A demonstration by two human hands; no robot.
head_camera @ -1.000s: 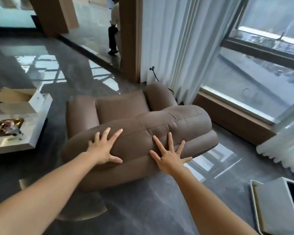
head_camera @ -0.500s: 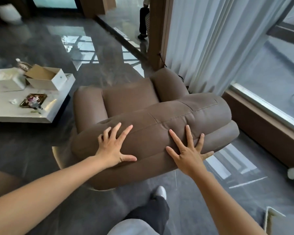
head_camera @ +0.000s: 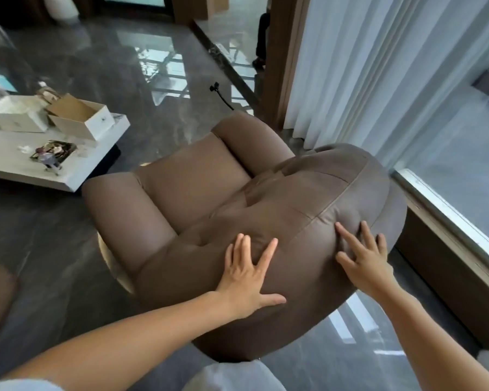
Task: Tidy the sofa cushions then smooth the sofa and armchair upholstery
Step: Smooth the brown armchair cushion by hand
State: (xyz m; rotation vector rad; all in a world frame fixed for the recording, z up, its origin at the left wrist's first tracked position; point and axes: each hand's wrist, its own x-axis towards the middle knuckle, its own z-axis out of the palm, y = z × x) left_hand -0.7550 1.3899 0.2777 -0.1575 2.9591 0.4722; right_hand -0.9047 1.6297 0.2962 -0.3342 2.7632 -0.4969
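Both palms flat, nothing gripped: left hand [head_camera: 247,280] and right hand [head_camera: 364,259] are splayed wide on the padded backrest [head_camera: 308,221] of the brown armchair [head_camera: 198,187], fingers spread and pressing into the upholstery. I'm standing behind the chair, so the seat and both armrests lie beyond my fingertips, away from me.

Key relation: the backrest roll runs left-right across my view, roughly along the line between my hands. Left hand sits near the middle of the roll, just short of a shallow crease [head_camera: 254,244] in the fabric; right hand is on the right-hand panel, just past the stitched seam [head_camera: 331,210] that crosses the top (right index finger nearly on it). Hands are apart, not touching.

My read: next stroke should go outward along that long axis, each hand sweeping toward its own end. Left is nearer the crease, so it takes that. Right end curves down close by the window ledge [head_camera: 446,218]; short stroke there.

Coffee table [head_camera: 68,176] sits well clear, far left.
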